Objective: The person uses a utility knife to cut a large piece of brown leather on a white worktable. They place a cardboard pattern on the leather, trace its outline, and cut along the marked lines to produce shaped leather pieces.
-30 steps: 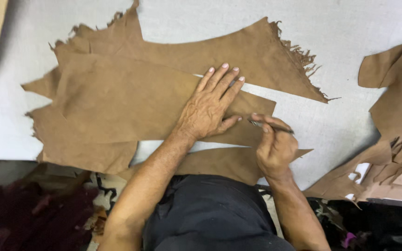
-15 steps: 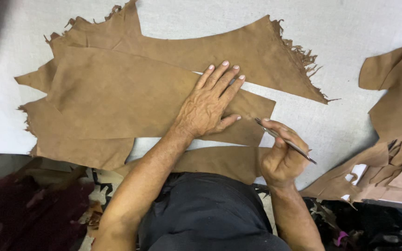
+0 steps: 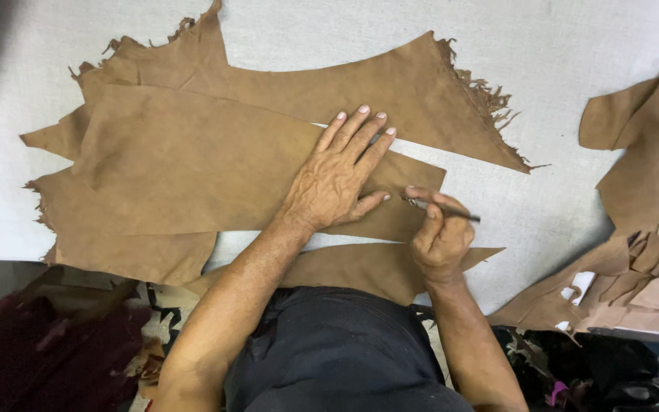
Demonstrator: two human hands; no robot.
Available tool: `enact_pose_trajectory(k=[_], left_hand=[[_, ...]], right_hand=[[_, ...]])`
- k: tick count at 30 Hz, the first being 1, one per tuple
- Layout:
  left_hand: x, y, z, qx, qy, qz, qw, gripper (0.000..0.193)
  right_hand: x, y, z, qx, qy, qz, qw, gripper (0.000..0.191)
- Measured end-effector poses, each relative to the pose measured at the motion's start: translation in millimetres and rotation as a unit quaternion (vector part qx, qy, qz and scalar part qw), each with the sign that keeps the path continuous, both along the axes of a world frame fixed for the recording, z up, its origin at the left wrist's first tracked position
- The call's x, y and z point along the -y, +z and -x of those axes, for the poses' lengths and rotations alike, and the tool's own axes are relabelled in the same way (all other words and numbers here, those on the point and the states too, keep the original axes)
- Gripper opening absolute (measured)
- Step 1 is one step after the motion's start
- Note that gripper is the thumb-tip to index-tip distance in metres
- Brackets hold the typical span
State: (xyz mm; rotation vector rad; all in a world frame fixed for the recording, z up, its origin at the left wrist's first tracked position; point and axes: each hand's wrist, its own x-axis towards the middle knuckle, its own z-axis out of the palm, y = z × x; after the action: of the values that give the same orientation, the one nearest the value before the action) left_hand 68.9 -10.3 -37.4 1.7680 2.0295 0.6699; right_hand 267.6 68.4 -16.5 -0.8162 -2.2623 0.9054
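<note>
Where the view begins, nearest the wearer, a dark apron or shirt front [image 3: 329, 351] fills the bottom, flanked by dim floor clutter of dark maroon material [image 3: 32, 358] on one side and black bags [image 3: 604, 374] on the other. Beyond it lies the pale grey fabric-covered worktable [image 3: 573, 46], its near edge overhung by a narrow strip of tan suede [image 3: 360, 267]. On the table the right hand [image 3: 440, 236] is closed around a thin dark metal cutting tool [image 3: 444, 210], whose tip touches the edge of the large tan suede hide [image 3: 192, 160]. The left hand [image 3: 337, 179] presses flat on that hide, fingers spread, gripping nothing. Farther right sits a heap of tan suede offcuts [image 3: 642, 198]; the hide's ragged, fringed upper piece [image 3: 390, 91] stretches toward the far table edge.
</note>
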Motion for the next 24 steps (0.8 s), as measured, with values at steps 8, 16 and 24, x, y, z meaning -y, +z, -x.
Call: enact_pose_trajectory(k=[8,16,24], left_hand=[[-1.1,3.1,0.2,0.0,-0.003,0.006,1.0,0.089],[-2.5,-0.8,-1.5,-0.004,-0.001,0.015,1.0,0.09],[-2.5,1.0,-2.3,-0.006,0.001,0.016,1.0,0.09]], right_hand=[[-4.4,5.9,-3.3,-0.054,-0.04,0.153,0.986,0.014],[-11.4,3.2,-36.7,-0.115,-0.034,0.221,0.968,0.011],[-21.9,-9.1,-17.3,0.169,-0.121,0.384,0.9,0.017]])
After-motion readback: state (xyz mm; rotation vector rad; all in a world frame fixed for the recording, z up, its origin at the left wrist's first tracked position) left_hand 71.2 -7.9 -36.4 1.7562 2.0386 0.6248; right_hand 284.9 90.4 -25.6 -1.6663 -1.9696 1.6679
